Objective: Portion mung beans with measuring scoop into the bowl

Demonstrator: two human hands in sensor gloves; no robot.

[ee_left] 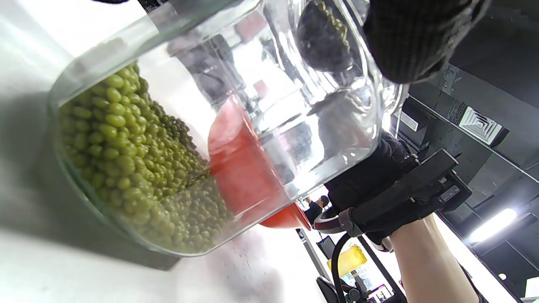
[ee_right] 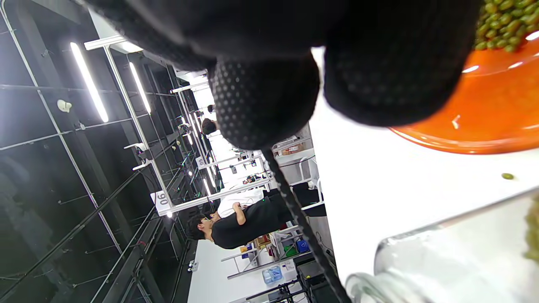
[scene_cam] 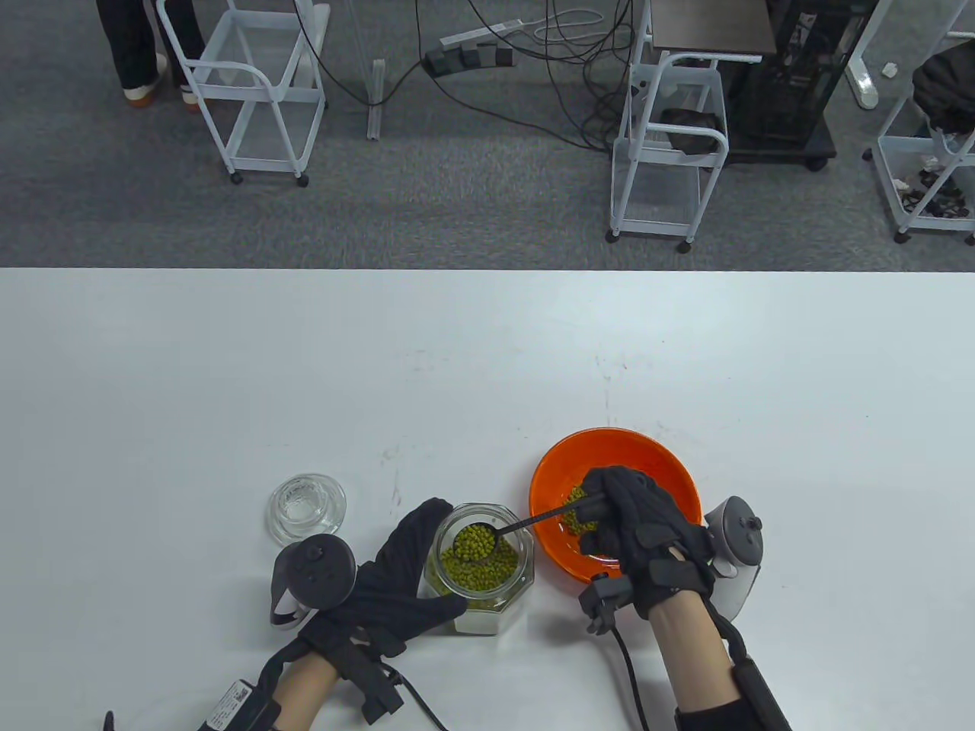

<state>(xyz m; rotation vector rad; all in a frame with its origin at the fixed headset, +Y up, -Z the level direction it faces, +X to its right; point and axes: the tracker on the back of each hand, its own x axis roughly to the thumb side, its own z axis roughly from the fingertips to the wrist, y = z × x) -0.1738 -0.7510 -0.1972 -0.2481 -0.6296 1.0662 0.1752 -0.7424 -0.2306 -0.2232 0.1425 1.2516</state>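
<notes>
- The mung beans point(scene_cam: 481, 565) sit mostly in the open glass jar point(scene_cam: 487, 601), which stands on the white surface point(scene_cam: 487, 365) just left of the orange bowl point(scene_cam: 647, 457); a small heap already lies in the bowl's bottom.
- The measuring scoop point(scene_cam: 474, 544) hangs over the jar's mouth, its cup heaped with beans, its thin dark handle running right toward the bowl.
- The right hand point(scene_cam: 632, 525) is above the bowl and pinches the handle's end in curled fingers point(scene_cam: 590, 487).
- The left hand point(scene_cam: 396, 579) wraps the jar's side — fingers curled round the glass, steadying it.
- Step in hand, as I judge it: a loaded scoop ready to leave the jar, portioning partly done.
- Next move calls for carrying the cup level across the short gap to the bowl, then tipping it over the heap — a stray bean point(ee_right: 507, 176) already lies on the surface between jar and bowl.
- The glass lid point(scene_cam: 306, 508) rests left of the jar, apart from it.
</notes>
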